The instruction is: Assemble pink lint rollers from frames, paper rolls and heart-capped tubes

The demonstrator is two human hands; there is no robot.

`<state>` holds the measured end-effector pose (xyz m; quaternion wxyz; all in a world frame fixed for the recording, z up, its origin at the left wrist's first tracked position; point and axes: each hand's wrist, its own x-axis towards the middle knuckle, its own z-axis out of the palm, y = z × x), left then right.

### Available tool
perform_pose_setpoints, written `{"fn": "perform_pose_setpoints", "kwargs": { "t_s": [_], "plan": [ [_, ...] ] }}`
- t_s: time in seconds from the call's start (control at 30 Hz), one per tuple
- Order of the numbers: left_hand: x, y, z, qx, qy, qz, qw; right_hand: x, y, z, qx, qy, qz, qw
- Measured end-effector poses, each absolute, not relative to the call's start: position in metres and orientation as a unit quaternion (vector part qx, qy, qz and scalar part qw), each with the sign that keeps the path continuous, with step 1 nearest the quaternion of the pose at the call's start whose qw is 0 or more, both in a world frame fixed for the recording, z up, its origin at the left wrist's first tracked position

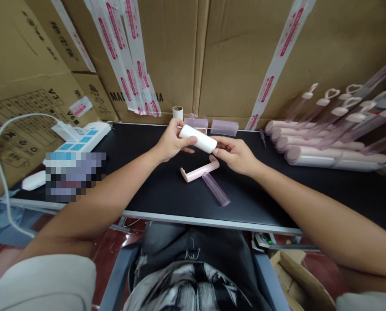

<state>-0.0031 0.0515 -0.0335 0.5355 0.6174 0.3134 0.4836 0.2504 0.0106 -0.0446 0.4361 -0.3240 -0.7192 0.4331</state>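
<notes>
A white sticky lint roll (197, 138) is held tilted above the table, its right end lower. My left hand (173, 140) is closed round its left end, with the thumb on top. My right hand (233, 153) pinches the right end between thumb and fingers. Just below lies a pink lint roller frame (197, 172) with a clear purplish handle (216, 190) pointing toward me. Behind my left hand a second white roll (177, 112) stands upright on its end. Two purplish plastic covers (224, 128) lie at the back, one partly hidden by my hand.
Several finished pink lint rollers (329, 151) with upright handles are stacked at the right. A power strip (82, 142) with a white cable and a blurred-out object (74, 177) are at the left. Cardboard boxes (244, 52) wall the back of the black table (257, 203).
</notes>
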Motion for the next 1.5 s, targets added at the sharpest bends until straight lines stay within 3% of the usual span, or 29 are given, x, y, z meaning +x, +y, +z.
{"fn": "perform_pose_setpoints", "kwargs": {
  "t_s": [0.27,0.5,0.93,1.27,1.33,1.5],
  "plan": [
    [-0.001,0.049,-0.034,0.611,0.312,0.483,0.544,0.251,0.007,-0.04,-0.352,-0.727,0.412,0.422],
    [0.001,0.045,-0.032,0.603,0.312,0.493,0.545,0.252,0.009,-0.04,-0.359,-0.725,0.368,0.458],
    [0.002,0.045,-0.034,0.605,0.31,0.492,0.543,0.252,0.01,-0.038,-0.376,-0.712,0.386,0.451],
    [0.001,0.048,-0.03,0.558,0.324,0.541,0.539,0.261,0.018,-0.033,-0.396,-0.691,0.3,0.525],
    [0.0,0.049,-0.028,0.545,0.325,0.552,0.541,0.276,0.029,-0.033,-0.448,-0.697,0.233,0.509],
    [-0.001,0.048,-0.027,0.541,0.331,0.557,0.536,0.312,0.061,-0.044,-0.604,-0.705,0.106,0.357]
  ]
}}
